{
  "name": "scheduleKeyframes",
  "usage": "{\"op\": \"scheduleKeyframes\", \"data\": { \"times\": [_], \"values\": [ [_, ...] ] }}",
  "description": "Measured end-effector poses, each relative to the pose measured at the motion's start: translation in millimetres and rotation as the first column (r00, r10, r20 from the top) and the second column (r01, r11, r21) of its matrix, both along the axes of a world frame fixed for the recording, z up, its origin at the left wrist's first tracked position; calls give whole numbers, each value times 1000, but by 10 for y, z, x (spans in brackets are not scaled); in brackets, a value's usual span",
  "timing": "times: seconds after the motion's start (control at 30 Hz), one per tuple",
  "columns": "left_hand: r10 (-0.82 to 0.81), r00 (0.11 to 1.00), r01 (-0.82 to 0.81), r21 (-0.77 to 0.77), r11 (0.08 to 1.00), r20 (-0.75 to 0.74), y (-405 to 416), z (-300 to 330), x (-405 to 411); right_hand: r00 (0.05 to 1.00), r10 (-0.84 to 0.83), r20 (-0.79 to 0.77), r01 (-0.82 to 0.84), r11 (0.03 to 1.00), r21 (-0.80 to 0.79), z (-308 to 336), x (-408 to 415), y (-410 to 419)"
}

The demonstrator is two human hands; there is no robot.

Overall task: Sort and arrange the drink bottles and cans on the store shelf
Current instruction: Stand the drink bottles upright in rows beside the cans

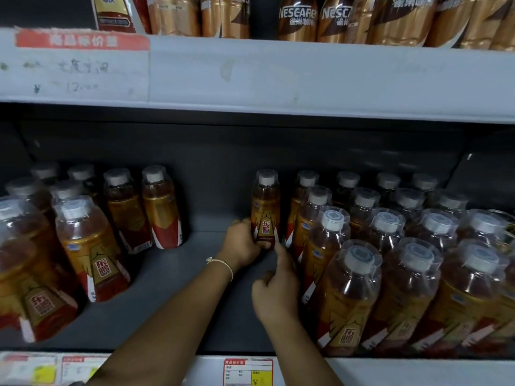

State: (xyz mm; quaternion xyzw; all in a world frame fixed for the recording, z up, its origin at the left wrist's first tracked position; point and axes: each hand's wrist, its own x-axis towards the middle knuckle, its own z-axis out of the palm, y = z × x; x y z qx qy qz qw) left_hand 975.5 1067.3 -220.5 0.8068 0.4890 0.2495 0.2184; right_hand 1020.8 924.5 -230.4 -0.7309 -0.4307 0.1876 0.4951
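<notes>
Gripping the base of a single amber drink bottle (265,207), the left hand (243,247) had its fingers curled round the red-and-gold label, a thin bracelet (223,265) circling its wrist. That bottle stood upright near the back of the dark lower shelf (178,277), at about twelve o'clock from the hand, with its white cap under a clear plastic dome.

The right hand (276,291) sat at about five o'clock from the left one, its index finger stretched up to touch the lower right edge of the held bottle while the other fingers were loosely curled and held nothing.

At three o'clock from the hands, a dense block of matching bottles (390,260) filled the right side of the shelf in several rows, the nearest just beside the right hand. At nine o'clock, across a bare gap of shelf, a second group of the same bottles (92,235) stood well apart from the hands.

At twelve o'clock, higher up, a pale upper shelf edge (278,79) carried a red-topped price tag (80,62), and brown Nescafé bottles (298,19) stood on it. At six o'clock, the front rail bore a small price label (248,371).
</notes>
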Motion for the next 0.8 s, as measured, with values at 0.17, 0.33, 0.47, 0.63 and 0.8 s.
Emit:
{"op": "scheduleKeyframes", "data": {
  "times": [0.17, 0.33, 0.47, 0.63, 0.8],
  "values": [
    [59, 998, -53, 142, 989, -38, -105, 163, -413, 999, 7, -35, -6, 1000, 30, 3, -1, -11],
    [134, 956, -213, 304, 929, 261, -268, 252, -1166, 999, -1, -50, 5, 996, 84, 54, -130, 76],
    [209, 887, -347, 295, 890, 412, -340, 226, -1564, 997, 69, 45, -76, 976, 202, 206, -410, 318],
    [159, 876, -330, 326, 886, 455, -384, 132, -1771, 963, 162, 215, -210, 953, 220, 572, -794, 786],
    [100, 877, -265, 301, 916, 469, -420, 29, -1809, 893, 251, 373, -317, 940, 126, 896, -1056, 1272]
  ]
}}
